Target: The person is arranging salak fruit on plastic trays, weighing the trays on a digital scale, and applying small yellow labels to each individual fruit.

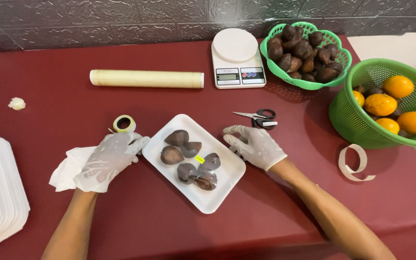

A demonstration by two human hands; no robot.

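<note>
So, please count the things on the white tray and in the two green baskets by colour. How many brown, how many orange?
Brown fruits on the tray: 6
Orange fruits: 5
Brown fruits in baskets: too piled to count
Total counted: 11

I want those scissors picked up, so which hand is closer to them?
The right hand. It rests at the right edge of the white foam tray, just below the black-handled scissors. The left hand lies on the tray's far side, over a white tissue.
</note>
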